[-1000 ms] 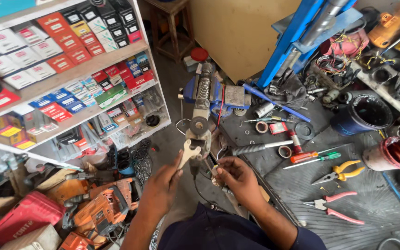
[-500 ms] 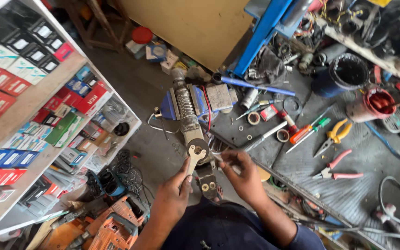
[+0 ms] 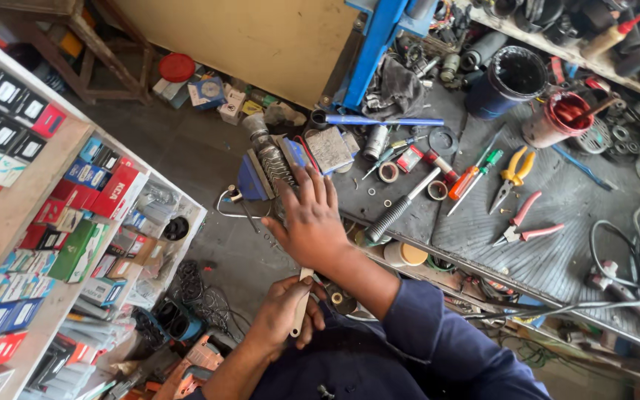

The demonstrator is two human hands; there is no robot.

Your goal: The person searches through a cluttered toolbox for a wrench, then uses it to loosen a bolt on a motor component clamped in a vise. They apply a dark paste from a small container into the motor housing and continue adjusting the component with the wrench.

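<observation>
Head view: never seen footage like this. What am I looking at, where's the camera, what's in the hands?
There is no machine here: a person works with two bare hands, and the one camera sits on their head, looking down.

The right hand reaches forward, fingers spread, onto a metal part with a ribbed shaft at the bench edge. The left hand is closed around a pale handle, close to the body; what the handle belongs to is hidden.

On the dark workbench lie yellow pliers, red pliers, a screwdriver, a blue rod, tape rolls, a black bucket and a red pot. To the left stand shelves of small boxes.
</observation>
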